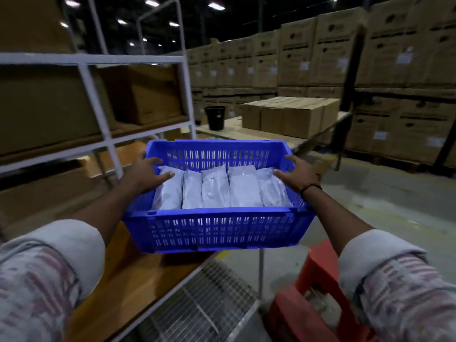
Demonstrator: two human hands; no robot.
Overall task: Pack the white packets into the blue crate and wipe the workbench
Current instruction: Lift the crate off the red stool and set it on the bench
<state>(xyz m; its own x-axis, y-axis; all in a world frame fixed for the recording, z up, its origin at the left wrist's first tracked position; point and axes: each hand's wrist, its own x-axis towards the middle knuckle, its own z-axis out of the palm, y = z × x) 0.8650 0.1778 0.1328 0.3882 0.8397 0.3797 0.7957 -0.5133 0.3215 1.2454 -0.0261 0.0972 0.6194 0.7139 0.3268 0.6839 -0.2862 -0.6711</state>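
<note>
Both hands are on the blue crate (pixel 222 233), one moulded plastic box with slotted, lattice-like walls and a thick smooth rim. The left hand (pixel 145 174) clamps the left rim, fingers curled over the edge and the thumb lying across the nearest packet. The right hand (pixel 296 176) grips the right rim the same way, thumb pointing inward over the packet closest to it, with a dark band (pixel 311 186) on the wrist.

Between the two thumbs sit the white packets (pixel 243 188): five of them, glossy, crinkled, pillow-shaped pouches packed side by side and filling the crate from wall to wall.

Below the left fingers runs the workbench (pixel 133 280), a flat brown wooden top; the crate hangs partly past its edge, and it cannot be told whether it rests there or is lifted. Under the right forearm is one red plastic stool (pixel 308 292), and a wire-mesh tray (pixel 212 299) lies beside it. Beyond the fingertips stand one black bucket (pixel 215 117) and a block of cardboard boxes (pixel 291 117).
</note>
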